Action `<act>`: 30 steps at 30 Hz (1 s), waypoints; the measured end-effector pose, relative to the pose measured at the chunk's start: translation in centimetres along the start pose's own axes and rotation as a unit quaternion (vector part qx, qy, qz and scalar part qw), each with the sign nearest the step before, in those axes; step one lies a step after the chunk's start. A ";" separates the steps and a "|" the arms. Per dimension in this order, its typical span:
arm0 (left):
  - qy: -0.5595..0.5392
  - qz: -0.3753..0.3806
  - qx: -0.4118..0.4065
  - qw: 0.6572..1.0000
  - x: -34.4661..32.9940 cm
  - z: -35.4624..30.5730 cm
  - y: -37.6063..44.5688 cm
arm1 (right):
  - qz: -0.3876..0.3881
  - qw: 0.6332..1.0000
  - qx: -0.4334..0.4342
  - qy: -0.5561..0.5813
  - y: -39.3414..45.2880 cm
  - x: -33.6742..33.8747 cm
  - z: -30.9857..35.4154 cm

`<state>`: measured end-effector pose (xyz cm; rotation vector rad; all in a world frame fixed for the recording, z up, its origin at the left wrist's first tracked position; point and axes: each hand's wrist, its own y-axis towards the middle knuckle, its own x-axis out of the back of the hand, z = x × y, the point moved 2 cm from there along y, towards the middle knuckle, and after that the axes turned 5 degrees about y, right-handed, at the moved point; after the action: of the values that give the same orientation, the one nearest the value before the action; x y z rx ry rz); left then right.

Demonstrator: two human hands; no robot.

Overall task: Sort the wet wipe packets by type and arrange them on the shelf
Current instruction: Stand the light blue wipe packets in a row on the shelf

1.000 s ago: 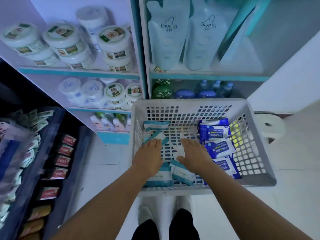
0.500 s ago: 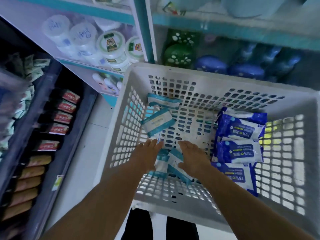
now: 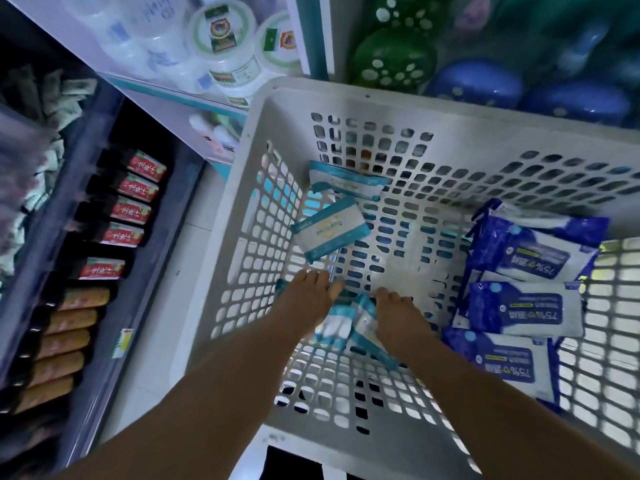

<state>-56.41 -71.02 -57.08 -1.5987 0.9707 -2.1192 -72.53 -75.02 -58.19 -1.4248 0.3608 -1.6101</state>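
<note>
A white perforated basket point(image 3: 398, 105) holds two kinds of wet wipe packets. Two teal-and-white packets point(image 3: 329, 232) lie loose at its back left. Three blue packets point(image 3: 523, 308) are stacked along the right wall. Both my hands reach into the basket's front middle. My left hand point(image 3: 308, 299) lies over a teal-and-white packet point(image 3: 334, 327) and grips it, fingers pointing forward. My right hand point(image 3: 398, 313) has its fingers curled down round a second teal-and-white packet point(image 3: 367, 325), which tilts up between the two hands. Both packets are partly hidden by my hands.
White tubs point(image 3: 225, 39) fill the shelf at the back left. Green and blue rounded containers point(image 3: 394, 60) sit behind the basket. A dark rack at the left holds red-labelled bottles point(image 3: 131, 209) and tan packs point(image 3: 65, 341). Pale floor point(image 3: 162, 323) lies between rack and basket.
The view has dropped and closed in on the basket. Both hands stayed on the two teal-and-white packets at the front, which now tilt up between them.
</note>
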 end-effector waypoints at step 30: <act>-0.225 -0.020 0.189 0.956 1.7 3.5 0.2 | -0.158 0.954 -0.086 0.238 -0.1 4.7 -0.4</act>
<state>-53.77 -73.33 -55.49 -1.7827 0.3626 -1.7092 -72.51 -78.76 -55.29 -1.2513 0.5850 -2.2386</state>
